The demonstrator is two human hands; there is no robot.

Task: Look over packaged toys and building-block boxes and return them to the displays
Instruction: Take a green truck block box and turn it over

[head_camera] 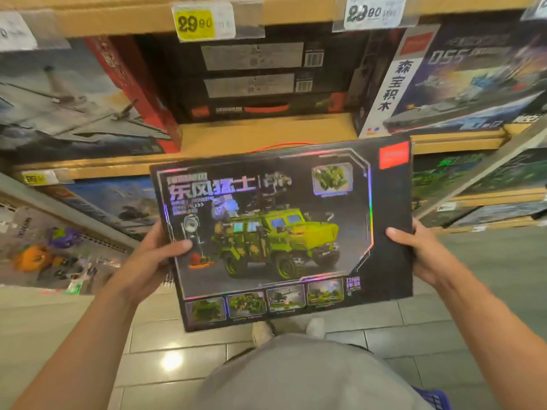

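Observation:
I hold a large flat black building-block box (281,232) face up in front of the shelves. Its cover shows a green camouflage armoured truck, holographic lettering and a red logo patch at the top right. My left hand (154,255) grips its left edge with the thumb on the cover. My right hand (420,255) grips its right edge the same way. The box is tilted slightly, above the floor and just in front of the wooden shelf (236,140).
On the shelf lie stacked black boxes (260,81), a warship box (461,78) at right and an aircraft box (68,99) at left. Yellow and white price tags (194,23) hang above. More boxes fill the lower shelves. Small packaged toys (53,253) hang at lower left. Tiled floor below.

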